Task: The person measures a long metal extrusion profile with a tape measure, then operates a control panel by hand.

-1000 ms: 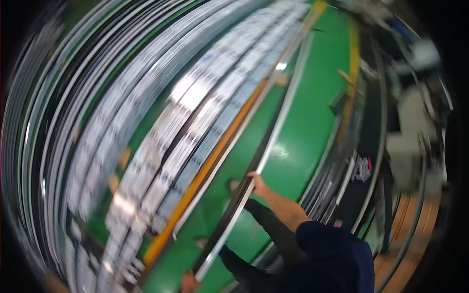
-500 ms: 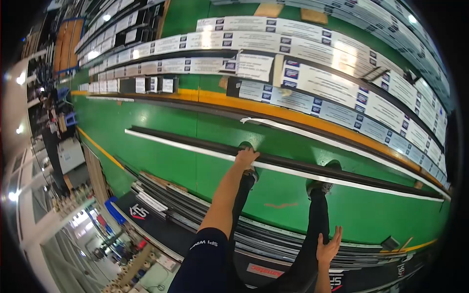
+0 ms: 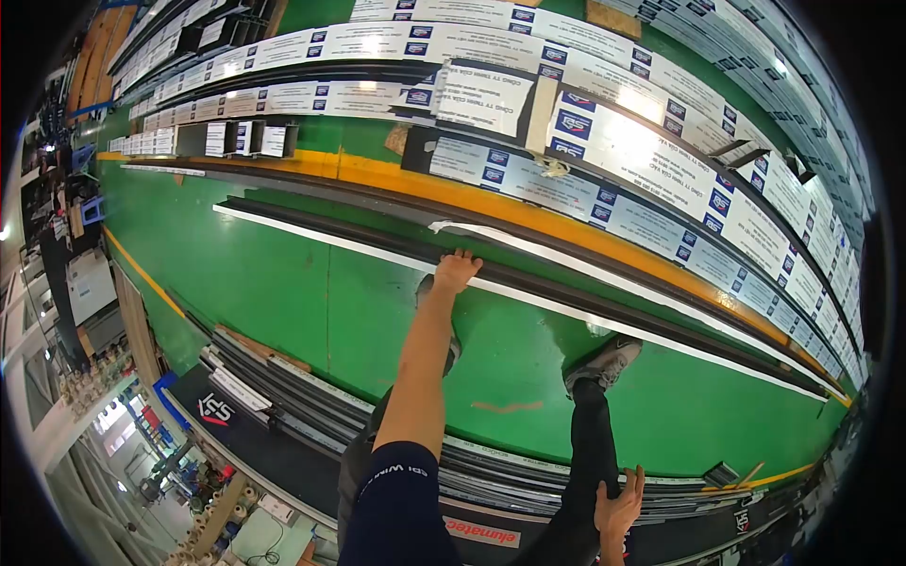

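My left hand (image 3: 459, 272) reaches down with its fingers wrapped over a long dark profile bar (image 3: 340, 231) that has a white strip along its near side. The bar stretches across the green floor, and my hand grips it left of its middle. Beyond it lies another long dark bar with a loose white film strip (image 3: 585, 259). My right hand (image 3: 618, 507) hangs beside my right leg, fingers apart, holding nothing.
Stacks of profiles in printed white wrapping (image 3: 623, 132) lie past an orange floor stripe (image 3: 368, 172). Dark profiles (image 3: 311, 391) lie in a pile along the near side. My right shoe (image 3: 604, 363) stands close to the bar.
My left hand has moved the bar away from me, toward the other bar and the orange stripe. My feet have shifted, and the view has turned somewhat. My right hand stays low and free.
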Available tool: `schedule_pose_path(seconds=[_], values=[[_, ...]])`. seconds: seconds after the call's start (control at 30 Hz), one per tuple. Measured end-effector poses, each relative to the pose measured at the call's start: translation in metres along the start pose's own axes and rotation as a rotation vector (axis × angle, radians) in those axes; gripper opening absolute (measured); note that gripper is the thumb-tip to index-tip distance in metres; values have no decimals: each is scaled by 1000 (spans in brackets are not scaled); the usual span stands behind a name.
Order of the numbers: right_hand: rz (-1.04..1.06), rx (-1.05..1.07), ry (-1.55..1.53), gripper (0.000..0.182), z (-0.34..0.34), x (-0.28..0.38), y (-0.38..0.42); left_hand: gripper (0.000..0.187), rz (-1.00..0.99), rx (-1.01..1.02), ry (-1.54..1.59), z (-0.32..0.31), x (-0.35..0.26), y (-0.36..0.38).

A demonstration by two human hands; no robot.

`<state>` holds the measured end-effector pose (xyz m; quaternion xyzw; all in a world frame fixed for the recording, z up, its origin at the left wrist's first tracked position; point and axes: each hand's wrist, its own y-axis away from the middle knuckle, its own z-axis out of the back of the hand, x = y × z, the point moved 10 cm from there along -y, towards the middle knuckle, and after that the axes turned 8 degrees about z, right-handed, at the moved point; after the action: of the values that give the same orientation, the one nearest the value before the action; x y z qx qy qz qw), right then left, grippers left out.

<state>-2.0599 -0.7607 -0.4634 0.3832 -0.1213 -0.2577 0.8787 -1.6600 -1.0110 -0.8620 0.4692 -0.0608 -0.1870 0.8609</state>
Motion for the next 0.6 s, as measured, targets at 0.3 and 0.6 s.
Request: schedule_pose_path(seconds=[0.3, 0.6], values=[[-51, -11, -30, 50, 7, -14, -4, 56, -61, -36, -80, 0, -2, -11], [-38, 10, -82, 44, -3, -14, -5, 26, 59, 23, -39, 1, 18, -17]])
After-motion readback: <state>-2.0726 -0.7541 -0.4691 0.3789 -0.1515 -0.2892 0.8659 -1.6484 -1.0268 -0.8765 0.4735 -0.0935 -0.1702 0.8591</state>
